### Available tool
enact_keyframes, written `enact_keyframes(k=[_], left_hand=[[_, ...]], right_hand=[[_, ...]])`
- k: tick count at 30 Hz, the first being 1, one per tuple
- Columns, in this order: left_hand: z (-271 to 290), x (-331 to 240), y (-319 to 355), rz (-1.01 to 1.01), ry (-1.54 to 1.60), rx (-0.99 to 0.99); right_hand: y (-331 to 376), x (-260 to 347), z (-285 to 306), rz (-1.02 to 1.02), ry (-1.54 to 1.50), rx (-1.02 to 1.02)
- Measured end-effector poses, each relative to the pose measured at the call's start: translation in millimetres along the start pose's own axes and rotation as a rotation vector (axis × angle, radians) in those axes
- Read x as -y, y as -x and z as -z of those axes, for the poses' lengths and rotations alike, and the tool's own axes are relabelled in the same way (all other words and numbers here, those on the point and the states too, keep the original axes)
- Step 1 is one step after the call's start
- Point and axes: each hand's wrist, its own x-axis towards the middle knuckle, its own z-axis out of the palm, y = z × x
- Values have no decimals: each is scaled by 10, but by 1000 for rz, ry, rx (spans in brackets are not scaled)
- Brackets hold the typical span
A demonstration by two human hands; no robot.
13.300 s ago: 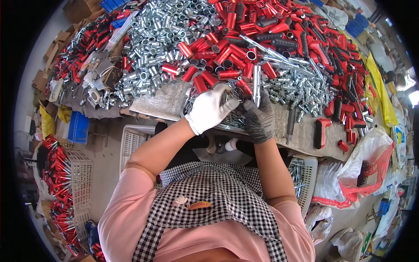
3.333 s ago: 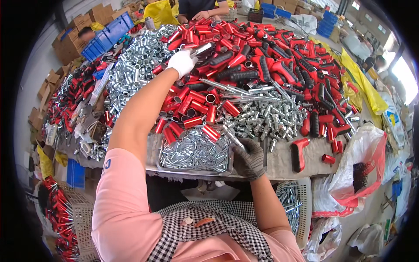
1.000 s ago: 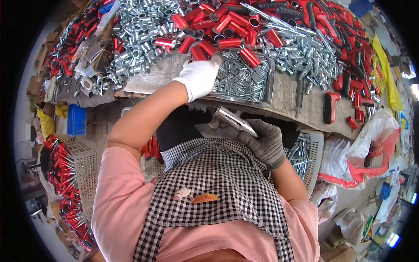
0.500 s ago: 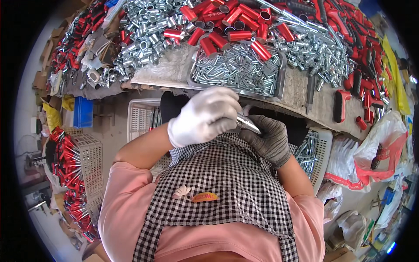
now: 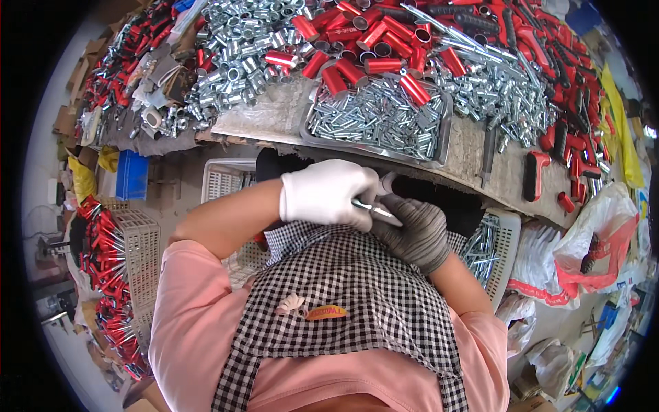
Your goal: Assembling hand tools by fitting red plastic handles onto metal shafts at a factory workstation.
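- White cotton covers your left hand (image 5: 328, 196), which sits at the centre of the frame, just below the worktop (image 5: 467, 154) edge, its fingers curled over a slim silver metal rod (image 5: 376, 210).
- Your right hand (image 5: 415, 230), in a grey knit glove, is just right of centre and touching the left one; it is clenched around the lower end of the same rod.
- That rod lies tilted between both hands, above your black-and-white checked apron (image 5: 357, 302), well clear of the worktop.
- Straight above your hands, a shallow metal tray (image 5: 443, 134) on the worktop holds a heap of small silver bolts (image 5: 377, 120).
- Red tube sleeves (image 5: 364, 41) pile up behind the tray in the upper centre of the frame, with shiny silver sockets (image 5: 240, 48) heaped to the upper left.
- Red and black handles (image 5: 556, 75) spread across the upper right of the worktop.
- At the right of centre, a white plastic basket (image 5: 504, 254) under the worktop holds more silver rods.
- At the left edge, another white basket (image 5: 137, 254) stands beside a bundle of red-handled parts (image 5: 103, 254).
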Motion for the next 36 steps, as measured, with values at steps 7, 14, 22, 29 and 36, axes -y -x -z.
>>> enact_keyframes(k=[7,14,22,29,36], left_hand=[[-95,86,40,-55,131,-114],[10,89,88,-177,32,-249],[725,503,-216,-222,161,-975],[1165,658,-1130,191,-490,-996],[1347,657,-1298,228,-272,-1028]], right_hand=[[15,32,22,65,35,-19],[-2,-86,225,-10,-67,204],[183,-206,146,-217,-649,118],[138,-99,106,-323,-799,41],[178,12,164,-391,-899,14]])
